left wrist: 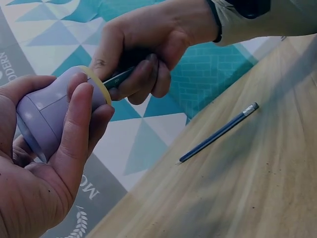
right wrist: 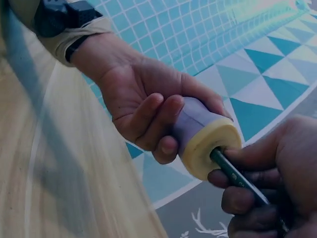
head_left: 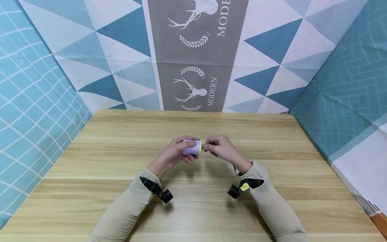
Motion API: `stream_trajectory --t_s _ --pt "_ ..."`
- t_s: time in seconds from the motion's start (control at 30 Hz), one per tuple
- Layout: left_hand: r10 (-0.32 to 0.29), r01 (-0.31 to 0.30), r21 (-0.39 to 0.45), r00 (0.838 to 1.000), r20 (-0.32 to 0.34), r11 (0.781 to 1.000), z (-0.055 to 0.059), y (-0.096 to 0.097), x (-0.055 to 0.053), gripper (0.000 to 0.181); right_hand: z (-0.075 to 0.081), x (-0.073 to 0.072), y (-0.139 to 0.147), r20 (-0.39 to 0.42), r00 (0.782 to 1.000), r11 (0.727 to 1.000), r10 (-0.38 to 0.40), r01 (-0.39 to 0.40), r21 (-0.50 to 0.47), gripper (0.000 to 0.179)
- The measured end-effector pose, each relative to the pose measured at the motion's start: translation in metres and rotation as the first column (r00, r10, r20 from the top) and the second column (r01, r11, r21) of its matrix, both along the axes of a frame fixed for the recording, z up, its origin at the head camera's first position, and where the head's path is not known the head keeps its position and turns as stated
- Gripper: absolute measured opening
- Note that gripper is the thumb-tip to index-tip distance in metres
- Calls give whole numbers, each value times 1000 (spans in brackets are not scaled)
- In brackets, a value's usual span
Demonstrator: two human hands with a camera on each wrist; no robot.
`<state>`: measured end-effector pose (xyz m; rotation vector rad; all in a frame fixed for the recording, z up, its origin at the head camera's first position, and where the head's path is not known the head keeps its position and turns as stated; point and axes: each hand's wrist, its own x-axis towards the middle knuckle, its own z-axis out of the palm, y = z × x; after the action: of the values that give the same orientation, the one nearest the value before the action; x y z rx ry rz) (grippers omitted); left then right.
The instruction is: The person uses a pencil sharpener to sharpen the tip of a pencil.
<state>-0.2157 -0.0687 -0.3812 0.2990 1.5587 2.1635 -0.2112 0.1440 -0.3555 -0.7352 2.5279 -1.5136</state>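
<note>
My left hand [head_left: 173,153] grips a purple pencil sharpener [head_left: 195,148] with its fingers curled round the body. In the right wrist view the sharpener's yellow end face [right wrist: 200,154] has a hole in it. A dark green pencil [right wrist: 240,179] has one end in that hole. My right hand [head_left: 223,148] pinches this pencil close to the sharpener, thumb against curled fingers. The pencil tip inside the sharpener is hidden. In the left wrist view a second, dark blue pencil [left wrist: 218,133] lies on the table, apart from both hands.
Both hands are above a wood-grain table [head_left: 121,161]. A patterned cloth wall [head_left: 193,60] stands along its back edge, with tiled-print sheets at the left [head_left: 36,101] and right [head_left: 347,84]. Each wrist carries a strapped black camera.
</note>
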Motion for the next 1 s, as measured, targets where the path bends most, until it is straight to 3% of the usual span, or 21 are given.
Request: stream_trajectory --t_s 0.1,0.17,0.2,0.27,0.3,0.37,0.43,0.5,0.57,0.63,0.67,0.73,0.83,0.9,0.93,1.0 --pt "13 -13 14 1000 2 1000 2 -2 0 27 0 2 -1 -176 984 1000 -16 19 17 15" --pt "18 -18 22 1000 1 1000 5 -3 0 27 -2 1 -1 -340 940 1000 4 0 13 9" --pt "18 -18 25 1000 1 1000 5 -4 0 27 -4 0 -1 -430 902 1000 24 -23 8 8" --pt "18 -18 30 1000 1 999 7 -5 -1 28 -8 -2 0 -601 797 997 66 -72 14 10" --pt "15 -15 32 1000 0 999 7 -5 -1 28 -9 -4 1 -680 728 995 89 -95 28 12" --pt "9 -9 35 1000 1 999 8 -5 -1 28 -12 -8 2 -812 570 991 128 -113 77 13" --pt "7 -7 37 1000 5 999 8 -5 -1 28 -14 -11 2 -889 430 987 156 -87 132 10" --pt "8 -9 41 1000 9 999 8 -5 -1 28 -15 -13 3 -936 304 984 179 -29 179 7" --pt "11 -12 42 1000 11 999 8 -4 -2 28 -16 -14 3 -958 210 977 196 40 209 14" --pt "14 -15 39 1000 10 999 8 -4 -2 29 -17 -14 3 -964 164 970 209 86 225 23" --pt "10 -11 35 1000 10 999 8 -4 -2 30 -18 -13 3 -966 149 969 212 99 228 25" --pt "2 -2 26 1000 8 1000 8 -4 -2 33 -19 -13 2 -966 146 967 215 108 232 29" --pt "-5 4 14 1000 11 1000 8 -3 -1 34 -21 -11 1 -961 179 970 212 81 229 30" --pt "5 -5 10 1000 15 1000 7 -3 -1 32 -22 -10 -1 -947 245 973 208 45 225 28" --pt "13 -13 7 1000 16 1000 7 -4 0 30 -22 -10 -2 -933 294 975 206 22 222 25" --pt "29 -29 4 999 17 1000 7 -4 0 26 -21 -8 -3 -880 432 978 199 -34 205 20"
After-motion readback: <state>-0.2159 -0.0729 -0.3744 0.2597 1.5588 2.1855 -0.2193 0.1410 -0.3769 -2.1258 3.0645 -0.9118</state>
